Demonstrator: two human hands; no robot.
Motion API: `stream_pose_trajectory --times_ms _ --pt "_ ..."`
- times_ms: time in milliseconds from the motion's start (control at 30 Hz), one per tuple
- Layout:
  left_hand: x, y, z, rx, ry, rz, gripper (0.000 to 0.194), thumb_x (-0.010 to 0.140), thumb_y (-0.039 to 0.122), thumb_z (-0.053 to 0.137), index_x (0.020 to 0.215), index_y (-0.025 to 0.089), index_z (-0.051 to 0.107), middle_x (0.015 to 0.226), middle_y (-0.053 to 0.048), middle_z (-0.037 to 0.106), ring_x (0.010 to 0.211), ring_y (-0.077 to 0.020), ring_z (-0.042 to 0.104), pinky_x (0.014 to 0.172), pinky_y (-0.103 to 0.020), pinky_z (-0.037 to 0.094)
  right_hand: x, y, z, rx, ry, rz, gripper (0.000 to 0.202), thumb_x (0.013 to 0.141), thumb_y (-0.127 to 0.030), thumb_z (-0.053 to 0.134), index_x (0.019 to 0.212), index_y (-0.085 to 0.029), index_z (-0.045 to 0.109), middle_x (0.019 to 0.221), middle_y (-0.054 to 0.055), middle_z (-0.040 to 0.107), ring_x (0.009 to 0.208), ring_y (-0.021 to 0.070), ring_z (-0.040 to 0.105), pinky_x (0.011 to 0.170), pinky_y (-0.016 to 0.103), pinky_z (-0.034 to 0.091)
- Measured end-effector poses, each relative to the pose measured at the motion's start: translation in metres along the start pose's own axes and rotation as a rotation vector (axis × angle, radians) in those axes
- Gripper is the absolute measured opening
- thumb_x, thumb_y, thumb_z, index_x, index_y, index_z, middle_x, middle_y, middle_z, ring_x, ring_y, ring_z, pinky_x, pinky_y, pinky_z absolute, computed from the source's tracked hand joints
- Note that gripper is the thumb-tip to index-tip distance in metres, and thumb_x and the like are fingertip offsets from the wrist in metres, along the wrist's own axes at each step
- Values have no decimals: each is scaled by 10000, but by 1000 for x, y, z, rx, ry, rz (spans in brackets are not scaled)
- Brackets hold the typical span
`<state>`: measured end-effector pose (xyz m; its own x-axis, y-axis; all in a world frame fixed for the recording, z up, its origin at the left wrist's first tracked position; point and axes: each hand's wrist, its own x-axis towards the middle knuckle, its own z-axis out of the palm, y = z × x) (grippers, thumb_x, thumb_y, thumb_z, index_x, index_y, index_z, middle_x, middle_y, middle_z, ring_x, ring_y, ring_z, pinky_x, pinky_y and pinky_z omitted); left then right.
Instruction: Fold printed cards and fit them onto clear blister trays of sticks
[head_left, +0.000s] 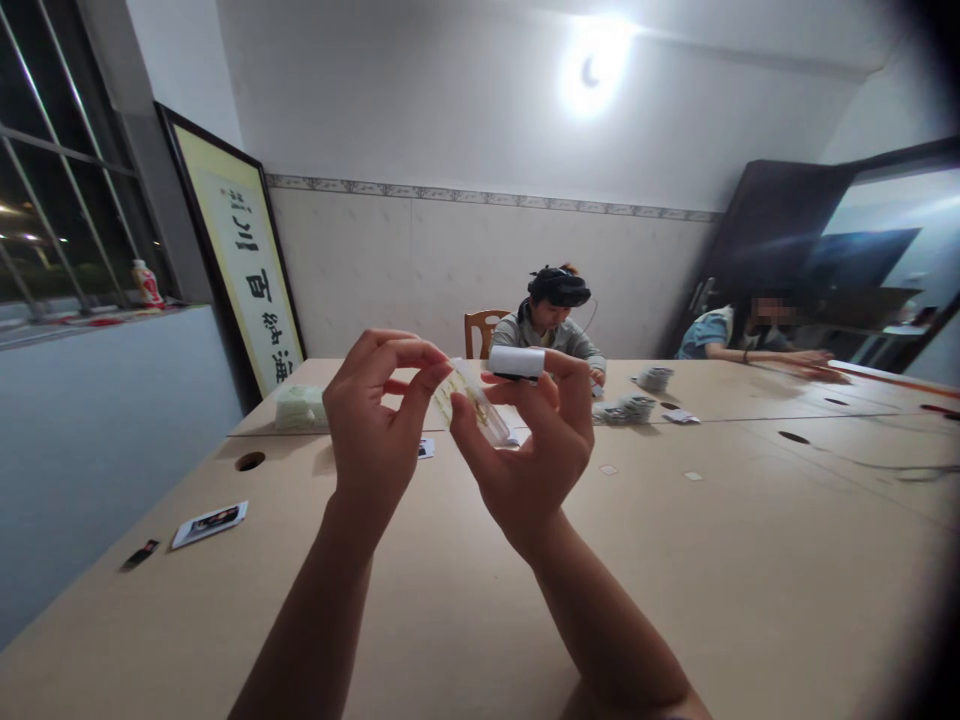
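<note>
Both my hands are raised above the table, holding a small clear flat plastic case (491, 420) with yellowish marks in it. The thumb and fingertips of my left hand (375, 410) pinch its upper left edge. My right hand (536, 440) grips it from the right, the thumb lying across its face. A small white piece with a black lower edge (517, 362) sits at the bent fingers of my right hand; whether it is worn or gripped, I cannot tell.
Photo-like cards (210, 524) and a small dark packet (140, 555) lie at the left. Behind my left hand is a stack of clear packs (298, 407). Further stacks (626, 409) stand near a seated person (547, 320); another person (739, 330) sits at the right. A cable hole (250, 461) opens the tabletop.
</note>
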<state>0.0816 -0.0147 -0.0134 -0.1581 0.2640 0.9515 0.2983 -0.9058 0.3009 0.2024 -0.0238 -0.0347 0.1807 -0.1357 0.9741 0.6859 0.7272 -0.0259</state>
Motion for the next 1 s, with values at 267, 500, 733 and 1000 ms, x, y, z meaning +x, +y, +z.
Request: stream_pose_trajectory --times_ms 267,500,733,1000 --pt "0 4 0 17 -80 -4 76 917 212 669 847 214 639 877 -9 618 815 -115 612 613 -168 547 -2 1 1 -63 28 -55 148 776 -139 743 798 -200 609 1002 39 586 831 154 656 712 318 583" --pt "-1 4 -1 -62 -132 -144 83 916 282 671 870 223 636 924 -35 621 872 -148 619 693 -225 574 -3 3 4 -79 46 0 151 777 -176 724 762 -232 585 955 19 581 777 159 648 658 329 573" --pt "-2 2 0 -249 -133 -313 92 871 271 713 849 219 640 928 -40 614 915 -170 632 717 -257 592 -1 4 4 -63 37 16 169 771 -164 719 732 -230 569 921 13 570 769 159 642 662 327 566" --pt "-1 3 2 -326 -76 -354 117 811 240 776 837 212 665 906 -36 626 896 -166 654 696 -249 612 -1 7 4 -33 41 23 171 773 -156 727 731 -221 575 933 15 572 776 154 653 666 326 574"
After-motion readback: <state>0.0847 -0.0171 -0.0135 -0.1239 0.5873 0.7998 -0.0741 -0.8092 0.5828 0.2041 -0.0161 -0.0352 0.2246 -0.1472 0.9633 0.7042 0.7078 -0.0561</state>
